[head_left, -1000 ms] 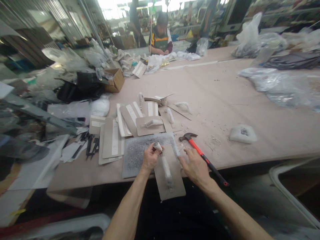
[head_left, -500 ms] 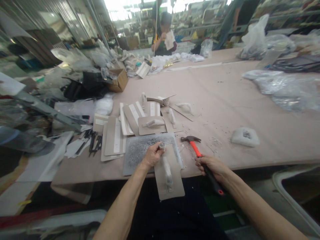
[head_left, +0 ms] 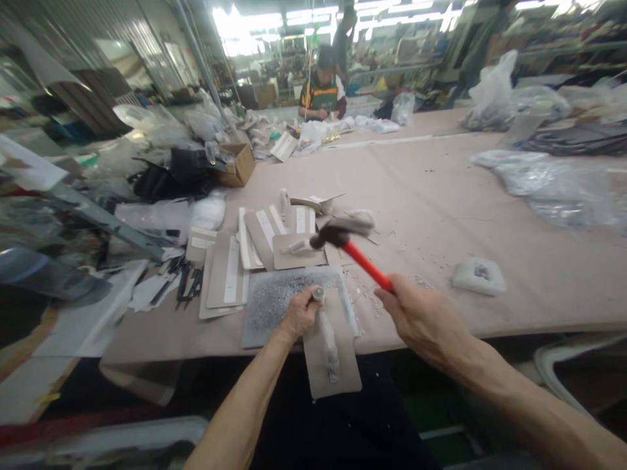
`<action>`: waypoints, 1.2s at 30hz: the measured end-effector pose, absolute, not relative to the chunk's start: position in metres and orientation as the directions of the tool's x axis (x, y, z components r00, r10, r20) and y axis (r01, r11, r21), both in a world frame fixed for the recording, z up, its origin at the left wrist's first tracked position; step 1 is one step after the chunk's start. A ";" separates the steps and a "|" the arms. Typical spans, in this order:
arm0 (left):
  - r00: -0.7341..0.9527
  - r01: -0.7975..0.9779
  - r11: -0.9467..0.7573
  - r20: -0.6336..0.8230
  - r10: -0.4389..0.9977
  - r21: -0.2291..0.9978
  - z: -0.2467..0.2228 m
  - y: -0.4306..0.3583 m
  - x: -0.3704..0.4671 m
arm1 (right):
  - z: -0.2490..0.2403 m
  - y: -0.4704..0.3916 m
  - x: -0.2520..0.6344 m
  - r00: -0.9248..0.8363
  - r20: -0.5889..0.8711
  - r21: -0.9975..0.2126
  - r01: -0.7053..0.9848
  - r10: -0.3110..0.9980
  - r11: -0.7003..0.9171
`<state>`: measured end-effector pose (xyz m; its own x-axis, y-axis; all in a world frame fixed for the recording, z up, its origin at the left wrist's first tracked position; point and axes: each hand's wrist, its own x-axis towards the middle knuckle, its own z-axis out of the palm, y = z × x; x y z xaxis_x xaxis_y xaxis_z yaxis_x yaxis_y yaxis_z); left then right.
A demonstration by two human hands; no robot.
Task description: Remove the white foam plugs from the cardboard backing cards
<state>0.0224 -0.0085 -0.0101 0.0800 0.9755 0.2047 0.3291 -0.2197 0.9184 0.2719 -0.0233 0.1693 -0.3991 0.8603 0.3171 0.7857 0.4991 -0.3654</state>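
Observation:
My left hand [head_left: 301,312] is closed, its thumb and fingers pinching a pale round-ended piece [head_left: 318,294] at the top of a beige panel [head_left: 345,349]. A plastic-wrapped handle [head_left: 330,343] runs down this panel, which overhangs the table's front edge. Under its upper part lies a grey slab [head_left: 264,303] speckled with dark marks. My right hand [head_left: 416,310] is wrapped round a claw hammer [head_left: 367,266] with a red and black handle. The hammer is raised above the table, its head motion-blurred.
Several more beige panels [head_left: 223,274] lie beyond the slab, some with white strips or wrapped handles. Black strips [head_left: 189,284] are at the left. A white block [head_left: 479,277] sits at the right, plastic bags [head_left: 563,189] behind it. A person [head_left: 321,94] sits across the table.
My right hand has lifted the hammer up from low over the table, its head swinging upward and left. My left hand and the panel stay nearly in place. The person opposite has lowered their hands.

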 end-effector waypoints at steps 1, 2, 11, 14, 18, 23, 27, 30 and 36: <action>0.076 0.326 -0.221 0.207 0.975 0.919 -0.010 -0.008 0.022 | 0.176 -0.025 0.269 -0.306 0.425 -0.390 0.787 0.852 0.478; 0.071 0.323 -0.221 0.209 0.975 0.920 -0.010 -0.008 0.022 | 0.177 -0.028 0.266 -0.223 0.510 -0.409 0.787 0.831 0.462; 0.060 0.318 -0.207 0.198 0.978 0.925 -0.009 -0.009 0.024 | 0.098 -0.030 0.290 -0.423 -0.169 -0.221 0.896 0.890 0.384; 0.059 0.305 -0.216 0.209 0.976 0.927 -0.009 -0.010 0.024 | 0.084 -0.017 0.309 -0.332 -0.236 -0.234 0.932 0.913 0.278; 0.044 0.282 -0.196 0.192 0.980 0.939 -0.008 -0.010 0.024 | 0.055 -0.003 0.324 -0.213 -0.301 -0.199 0.967 0.930 0.158; 0.010 0.254 -0.177 0.180 0.984 0.951 -0.008 -0.008 0.027 | 0.046 -0.024 0.269 -0.276 0.117 -0.248 0.922 0.954 0.298; -0.104 0.196 -0.097 0.119 0.987 0.976 -0.010 -0.008 0.026 | 0.045 -0.065 0.192 -0.448 -0.122 -0.413 0.834 0.886 0.365; -0.414 0.128 -0.011 0.063 0.908 0.992 -0.014 -0.007 0.021 | 0.036 -0.068 0.174 -0.363 -0.234 -0.480 0.850 0.902 0.217; -0.587 0.174 0.018 0.089 0.804 0.985 -0.018 -0.007 0.020 | 0.071 -0.007 0.196 0.153 -0.173 -0.973 0.127 0.973 -0.193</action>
<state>0.0204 -0.0072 -0.0177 -0.5874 0.8044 0.0891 0.1737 0.0178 0.9846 0.1956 -0.0066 0.0713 0.1529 0.9729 -0.1734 0.1266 -0.1933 -0.9729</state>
